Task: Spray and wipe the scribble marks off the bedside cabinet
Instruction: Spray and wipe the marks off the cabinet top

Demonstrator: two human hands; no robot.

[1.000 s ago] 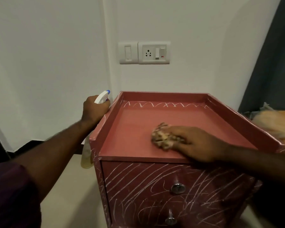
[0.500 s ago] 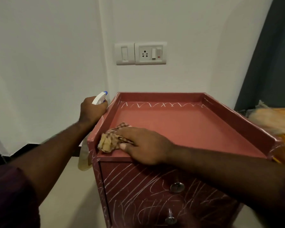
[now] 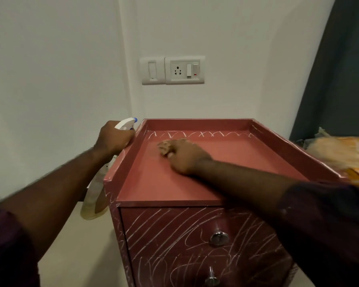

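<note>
Though blurred, cloth [image 3: 163,146] in right hand [image 3: 186,157]

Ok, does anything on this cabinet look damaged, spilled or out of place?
White scribbles cover the drawer fronts, and a zigzag line runs along the back of the cabinet top, ahead of the cloth in the right hand. Nothing looks spilled or askew.

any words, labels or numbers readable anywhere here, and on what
No text can be read.
spray bottle: no label legible.
switch plate: no lettering shows.
orange packet: blurred, unreadable.
cloth: no print shows.
cabinet: white scribble marks, not letters.
</note>
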